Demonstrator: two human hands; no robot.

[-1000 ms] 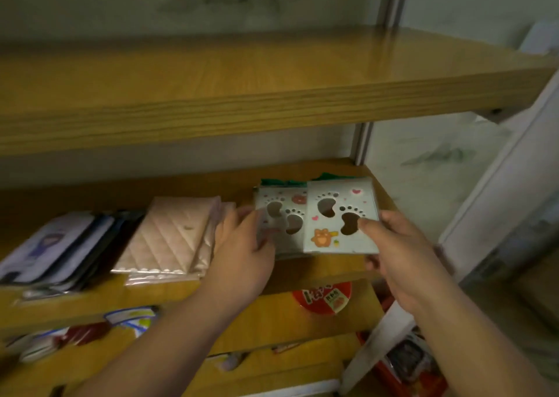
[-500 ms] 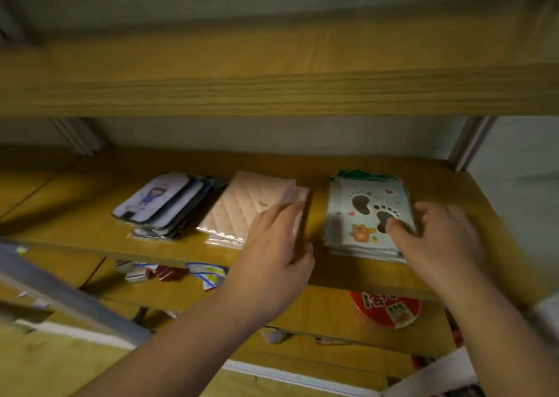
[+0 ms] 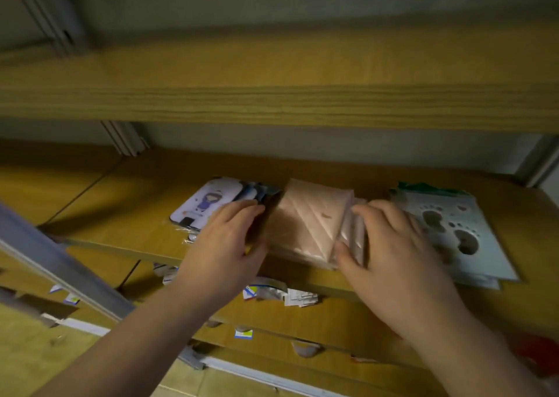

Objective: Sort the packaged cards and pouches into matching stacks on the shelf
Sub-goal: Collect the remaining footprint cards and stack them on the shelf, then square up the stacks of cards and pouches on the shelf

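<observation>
While both sets of fingers bracket the pink pouches (image 3: 305, 224), the step in hand looks like squaring that middle stack. The left hand (image 3: 225, 245) lies at the stack's left edge, its fingers (image 3: 242, 212) nearly straight and close together, reaching along the side; whether they press the edge or only come near it I cannot tell through the blur. The right hand (image 3: 390, 245) is at the right edge, fingertips curled over the loose layers there and thumb against the front corner, so it seems to pinch or nudge those edges into line.

Outward from the hands, the pouches sit mid-shelf (image 3: 532, 224), near the front lip. Just left lies a fanned pile of cartoon cards (image 3: 208, 200), partly under the left hand. To the right rests the paw-print packs (image 3: 453, 230), something green showing behind them. Lower shelves hold scattered small packets (image 3: 299, 297).

Next, I'd judge, both hands need to press inward together so the slipped layers tuck flush, then the splayed cartoon cards want the same. Slick wrappers may slide, so gentle, even pressure seems wise.
</observation>
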